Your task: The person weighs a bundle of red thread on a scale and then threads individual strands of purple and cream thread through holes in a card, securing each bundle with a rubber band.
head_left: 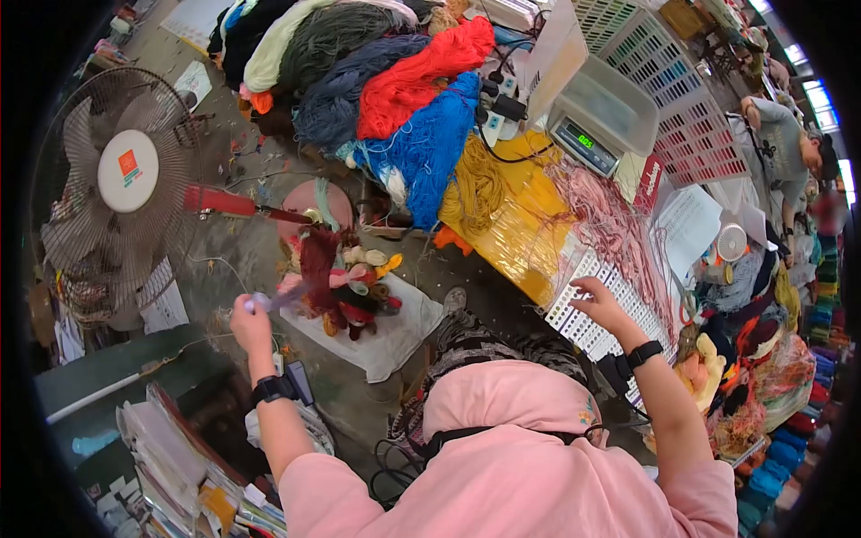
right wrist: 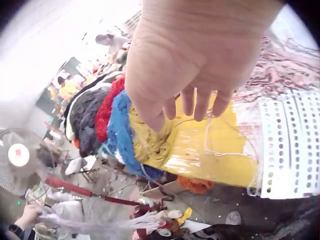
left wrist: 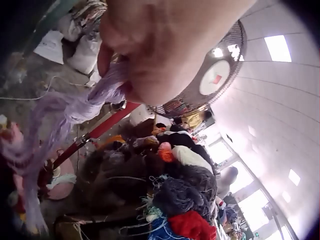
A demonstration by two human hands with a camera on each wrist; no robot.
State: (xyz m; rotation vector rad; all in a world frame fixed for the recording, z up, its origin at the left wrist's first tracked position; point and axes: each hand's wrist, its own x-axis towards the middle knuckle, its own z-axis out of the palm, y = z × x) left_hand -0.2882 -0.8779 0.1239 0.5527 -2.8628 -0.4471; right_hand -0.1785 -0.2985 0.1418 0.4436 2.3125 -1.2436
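My left hand grips one end of a lilac yarn skein, held out over the floor at the left; in the left wrist view the skein hangs knotted from the curled fingers. My right hand hovers over a white punched card at the table's edge, holding nothing, its fingers loosely extended. Below and right of the lilac skein, a pile of small mixed skeins lies on a white sack on the floor.
A floor fan stands at the left. The yellow-covered table bears mustard yarn, pink yarn and a scale. Blue and red skeins are heaped behind. Papers stand at lower left.
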